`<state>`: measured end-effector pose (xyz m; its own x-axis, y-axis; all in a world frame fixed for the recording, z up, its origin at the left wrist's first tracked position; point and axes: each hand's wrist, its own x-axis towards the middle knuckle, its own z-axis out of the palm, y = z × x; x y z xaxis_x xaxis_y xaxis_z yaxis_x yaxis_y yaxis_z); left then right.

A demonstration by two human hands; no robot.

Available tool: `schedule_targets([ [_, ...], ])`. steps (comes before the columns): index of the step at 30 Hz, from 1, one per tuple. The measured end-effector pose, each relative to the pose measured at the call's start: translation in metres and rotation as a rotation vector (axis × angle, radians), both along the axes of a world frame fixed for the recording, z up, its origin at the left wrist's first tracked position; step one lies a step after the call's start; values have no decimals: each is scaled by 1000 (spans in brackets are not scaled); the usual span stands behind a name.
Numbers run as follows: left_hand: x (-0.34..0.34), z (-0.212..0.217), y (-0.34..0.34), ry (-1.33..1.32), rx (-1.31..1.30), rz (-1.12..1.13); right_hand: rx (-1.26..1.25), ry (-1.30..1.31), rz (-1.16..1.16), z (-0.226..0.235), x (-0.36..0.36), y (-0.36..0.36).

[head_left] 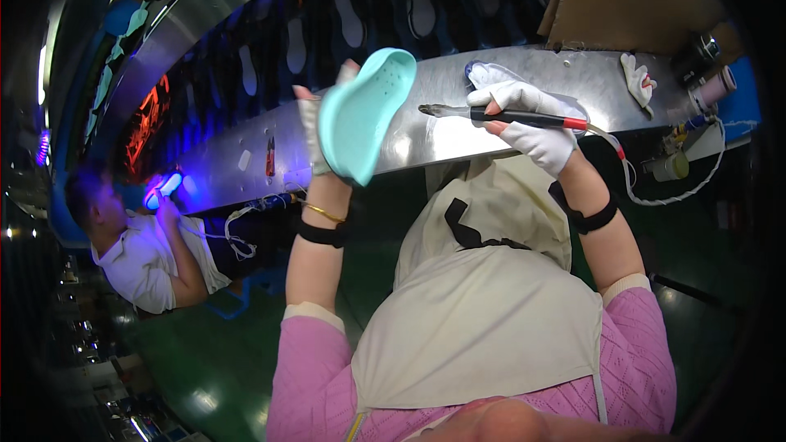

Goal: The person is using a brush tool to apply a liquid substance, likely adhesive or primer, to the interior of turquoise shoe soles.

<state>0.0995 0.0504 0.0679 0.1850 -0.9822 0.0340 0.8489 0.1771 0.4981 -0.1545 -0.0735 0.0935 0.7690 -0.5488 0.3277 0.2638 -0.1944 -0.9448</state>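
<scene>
My left hand [313, 127], in a white fingerless glove, is closed on a turquoise shoe sole [364, 119]. The sole is held up on a slant above the metal ledge, its hollow side with small dimples at the far end showing. Most of the left fingers are hidden behind it. In my right hand [540, 119], gloved the same way, is a brush [483, 113] with a black handle and a red end. Its dark bristles point left toward the sole, a short gap away from it. A pale hose [618, 147] runs from the handle's end.
Beyond the metal ledge [491, 151] lie rows of pale sole-shaped pieces [350, 20]. A spare white glove [637, 82], a dark can [696, 57] and a pinkish roll [714, 87] are at right, below brown cardboard [634, 0]. A co-worker [139, 237] works at left under purple light.
</scene>
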Motion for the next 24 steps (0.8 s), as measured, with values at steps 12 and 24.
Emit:
schedule_targets([
  [12, -127, -53, -4, 118, 89, -56, 88, -36, -295, -32, 24, -2],
  [24, -112, -55, -16, -95, 210, 166, -294, -39, -131, -33, 13, 21],
])
